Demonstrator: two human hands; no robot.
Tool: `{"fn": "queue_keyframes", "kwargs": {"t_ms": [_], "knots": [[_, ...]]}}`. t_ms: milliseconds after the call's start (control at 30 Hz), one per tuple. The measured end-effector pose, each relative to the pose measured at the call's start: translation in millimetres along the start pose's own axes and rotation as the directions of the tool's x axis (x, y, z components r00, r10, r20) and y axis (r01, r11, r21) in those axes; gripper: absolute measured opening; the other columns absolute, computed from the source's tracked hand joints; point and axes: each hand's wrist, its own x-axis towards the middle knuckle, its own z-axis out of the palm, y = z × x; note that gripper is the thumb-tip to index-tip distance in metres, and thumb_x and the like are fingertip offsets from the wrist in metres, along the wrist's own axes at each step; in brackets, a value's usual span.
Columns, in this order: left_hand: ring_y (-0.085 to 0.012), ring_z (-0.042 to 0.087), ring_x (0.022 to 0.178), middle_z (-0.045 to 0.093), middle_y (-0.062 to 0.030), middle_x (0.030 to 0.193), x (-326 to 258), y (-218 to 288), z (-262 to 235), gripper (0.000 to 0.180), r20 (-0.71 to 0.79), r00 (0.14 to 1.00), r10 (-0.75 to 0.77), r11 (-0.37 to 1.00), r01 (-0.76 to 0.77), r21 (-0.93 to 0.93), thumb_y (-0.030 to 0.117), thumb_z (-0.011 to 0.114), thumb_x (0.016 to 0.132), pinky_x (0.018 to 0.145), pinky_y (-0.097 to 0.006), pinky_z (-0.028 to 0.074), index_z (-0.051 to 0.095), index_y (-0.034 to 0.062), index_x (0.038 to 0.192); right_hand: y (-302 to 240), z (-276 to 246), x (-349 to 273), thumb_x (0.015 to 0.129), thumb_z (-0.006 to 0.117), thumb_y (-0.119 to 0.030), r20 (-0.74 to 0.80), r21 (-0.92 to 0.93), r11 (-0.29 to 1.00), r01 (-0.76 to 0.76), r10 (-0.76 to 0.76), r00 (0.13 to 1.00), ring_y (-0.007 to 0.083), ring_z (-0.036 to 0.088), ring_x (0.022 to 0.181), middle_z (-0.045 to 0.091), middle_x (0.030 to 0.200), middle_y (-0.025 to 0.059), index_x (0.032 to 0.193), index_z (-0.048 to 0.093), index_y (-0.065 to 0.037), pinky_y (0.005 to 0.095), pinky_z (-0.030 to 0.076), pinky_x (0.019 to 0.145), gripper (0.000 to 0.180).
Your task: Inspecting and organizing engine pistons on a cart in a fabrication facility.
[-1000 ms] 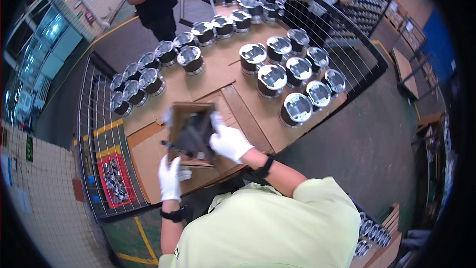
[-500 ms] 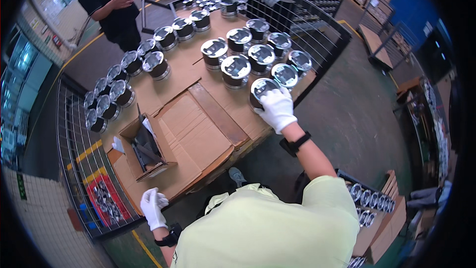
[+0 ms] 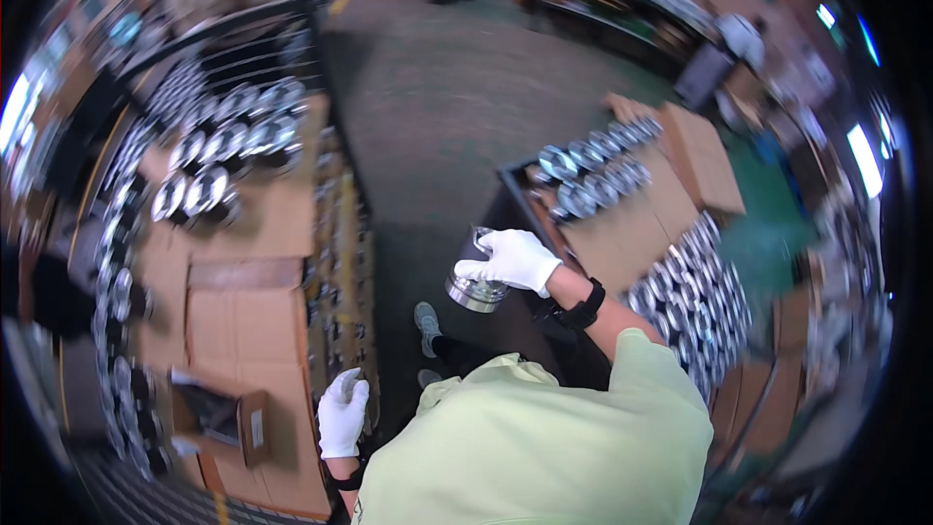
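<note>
My right hand [image 3: 520, 261], in a white glove, grips a shiny metal piston [image 3: 476, 296] from above. The piston hangs over the floor between two work surfaces, its crown hidden by the fingers. My left hand [image 3: 342, 416], also gloved, is low beside the near edge of the cardboard-covered table [image 3: 248, 316]. Its fingers are loosely curled, thumb apart, with nothing visible in them. Several pistons [image 3: 206, 192] stand on that table's far end, blurred. To the right, a cardboard-topped cart [image 3: 627, 248] carries rows of pistons [image 3: 593, 180].
A small open carton [image 3: 255, 426] sits on the left table. A black wire rail [image 3: 262, 49] borders its far end. More packed metal parts [image 3: 695, 301] lie at the right, near my elbow. A person [image 3: 743, 39] is at the far right, and another stands at the left edge.
My right hand has lifted a piston off the left table and carried it away over the floor. The view has swung to the right, bringing the right cart into the middle distance.
</note>
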Motion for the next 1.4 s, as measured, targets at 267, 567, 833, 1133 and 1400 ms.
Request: {"fn": "queue_keyframes", "kwargs": {"t_ms": [267,567,833,1133,1400], "knots": [[-0.0160,0.067,0.076,0.070,-0.0083,0.088,92.4,67.5,105.5,0.032,0.545,0.828,0.131,0.861,-0.368,0.352,0.015,0.067,0.088,0.072,-0.030,0.053,0.066,0.0047,0.118,202.4,-49.9,-171.6,0.086,0.068,-0.036,-0.463,0.429,0.867,-0.255,0.453,0.762,0.0275,0.065,0.078,0.067,0.086,0.0167,0.095,0.065,0.000,0.0378,0.050,0.072,0.037],[-0.0265,0.069,0.082,0.072,-0.0116,0.091,134.4,105.2,305.6,0.036,0.831,0.556,-0.022,0.633,-0.635,0.442,0.027,0.066,0.085,0.077,-0.038,0.055,0.067,0.0097,0.117,429.5,-152.4,-297.6,0.091,0.067,-0.018,-0.487,0.797,0.564,-0.216,0.812,0.322,0.0090,0.056,0.070,0.064,0.077,0.0016,0.089,0.067,0.002,0.0271,0.046,0.065,0.021],[-0.0298,0.069,0.087,0.072,-0.0143,0.093,142.1,135.8,443.1,0.040,0.793,0.529,-0.303,0.409,-0.679,0.610,0.033,0.066,0.083,0.081,-0.039,0.054,0.067,0.0095,0.116,728.3,-210.1,-294.4,0.095,0.059,-0.020,-0.357,0.637,0.493,-0.593,0.870,0.339,0.0188,0.059,0.064,0.064,0.073,0.0072,0.084,0.065,0.000,0.0330,0.046,0.062,0.023],[-0.0301,0.070,0.083,0.072,-0.0107,0.086,120.6,158.3,501.4,0.040,0.610,0.685,-0.397,0.279,-0.543,0.792,0.030,0.063,0.082,0.080,-0.041,0.055,0.068,0.0103,0.116,892.9,-172.8,-233.5,0.093,0.053,-0.038,-0.297,0.132,0.402,-0.906,0.888,0.351,0.0376,0.059,0.116,0.065,0.122,0.0182,0.120,0.067,-0.010,0.0443,0.043,0.103,0.041],[-0.0289,0.070,0.083,0.072,-0.0117,0.089,115.5,164.8,524.7,0.039,0.583,0.708,-0.400,0.269,-0.517,0.813,0.030,0.064,0.082,0.079,-0.039,0.055,0.068,0.0104,0.116,947.7,-96.9,-213.8,0.093,0.052,-0.039,-0.223,0.058,0.466,-0.883,0.868,0.443,0.0371,0.061,0.113,0.066,0.119,0.0166,0.116,0.070,-0.016,0.0448,0.047,0.099,0.037]]}}
